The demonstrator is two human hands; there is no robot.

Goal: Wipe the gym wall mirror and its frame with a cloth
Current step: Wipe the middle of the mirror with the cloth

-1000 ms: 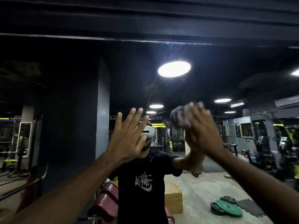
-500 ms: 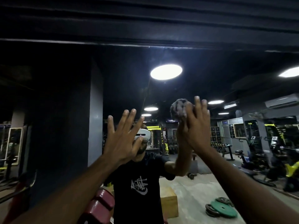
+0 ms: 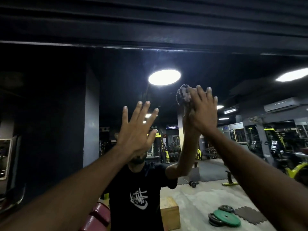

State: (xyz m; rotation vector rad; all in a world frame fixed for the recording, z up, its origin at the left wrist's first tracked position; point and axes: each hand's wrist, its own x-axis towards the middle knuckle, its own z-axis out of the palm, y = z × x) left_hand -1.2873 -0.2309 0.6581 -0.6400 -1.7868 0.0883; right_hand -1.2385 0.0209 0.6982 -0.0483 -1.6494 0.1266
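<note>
We are in the wiping step, working high on the mirror (image 3: 50, 114). Our left hand (image 3: 135, 130) lies flat against the mirror, fingers straight and spread, holding nothing. Our right hand (image 3: 202, 112), higher up the mirror, presses the bunched cloth (image 3: 183, 95) onto it with straight fingers, and the cloth bulges out past the thumb side. Along the mirror's top runs what seems to be the frame (image 3: 116, 42), well above the cloth. We judge the next move needs firm, flat pressure and a longer reach up toward that edge.
</note>
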